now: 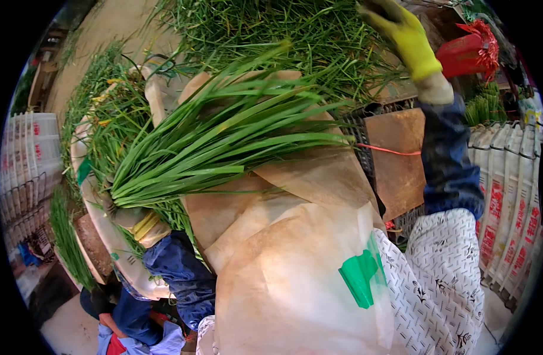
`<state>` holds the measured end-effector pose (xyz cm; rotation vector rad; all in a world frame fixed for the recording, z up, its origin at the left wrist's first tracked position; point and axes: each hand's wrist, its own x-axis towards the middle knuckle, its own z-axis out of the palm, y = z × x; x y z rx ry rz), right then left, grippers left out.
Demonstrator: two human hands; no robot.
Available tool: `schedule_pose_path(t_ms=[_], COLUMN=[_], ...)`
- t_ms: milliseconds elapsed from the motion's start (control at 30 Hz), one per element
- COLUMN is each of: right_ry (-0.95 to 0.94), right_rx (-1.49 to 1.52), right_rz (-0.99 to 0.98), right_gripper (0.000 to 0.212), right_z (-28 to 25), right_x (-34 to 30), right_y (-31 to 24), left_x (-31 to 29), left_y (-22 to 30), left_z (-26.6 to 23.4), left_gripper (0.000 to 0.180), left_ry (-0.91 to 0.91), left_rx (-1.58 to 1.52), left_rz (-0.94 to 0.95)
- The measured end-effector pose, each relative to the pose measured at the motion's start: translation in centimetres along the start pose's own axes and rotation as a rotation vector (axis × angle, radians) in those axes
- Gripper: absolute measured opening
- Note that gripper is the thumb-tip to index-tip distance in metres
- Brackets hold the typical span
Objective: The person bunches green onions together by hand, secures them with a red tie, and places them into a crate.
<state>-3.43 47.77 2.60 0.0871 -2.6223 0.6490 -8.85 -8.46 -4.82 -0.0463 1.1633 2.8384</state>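
Observation:
A bunch of long green garlic chives [236, 127] fans out to the right across my lap, its pale stem ends at the left. My left hand [129, 218], in a glove with a yellow cuff, is closed round those stem ends. My fingers there are partly hidden by the leaves. Raised at the upper right is my right hand [405, 41], in a yellow glove with a dark palm. Its fingers are stretched out and somewhat blurred, with nothing seen in them. A brownish plastic sheet [295, 266] with a green tape patch [360, 278] covers my lap.
Loose green leaves [277, 35] are heaped ahead. A white tub [94, 207] with more leaves is at the left. White crates stand left [31, 171] and right [502, 201]. A red bag [467, 53] lies far right. Another person [132, 322] is at the lower left.

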Motion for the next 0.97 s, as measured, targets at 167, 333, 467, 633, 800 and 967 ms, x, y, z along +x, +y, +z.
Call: schedule_pose_path(t_ms=[167, 333, 467, 633, 800, 967], right_ry=[0.225, 0.134, 0.174, 0.085, 0.005, -0.506], right_rx=[0.679, 0.735, 0.898, 0.904, 0.385, 0.393], right_rz=[0.565, 0.619, 0.534, 0.399, -0.046, -0.011], right_gripper=[0.022, 0.023, 0.031, 0.038, 0.041, 0.035], right_z=[0.9, 1.5, 3.1, 5.8, 10.9, 12.4], right_x=[-6.6, -9.5, -8.3, -5.1, 0.2, 3.6], right_y=[-3.1, -4.0, -6.9, -6.9, -5.2, -7.2], left_x=[-0.1, -0.4, -0.4, -0.8, -0.3, -0.6], left_y=[0.3, -0.9, -0.3, -0.6, -1.1, -0.6], left_z=[-1.4, -2.7, -4.6, -4.9, -4.4, -8.9], left_gripper=[0.031, 0.024, 0.018, 0.011, 0.016, 0.024], left_ry=[0.078, -0.175, -0.020, -0.020, 0.031, -0.174], left_rx=[0.052, -0.103, -0.202, -0.192, -0.319, -0.260], left_rz=[0.117, 0.186, 0.178, 0.228, 0.281, 0.254])
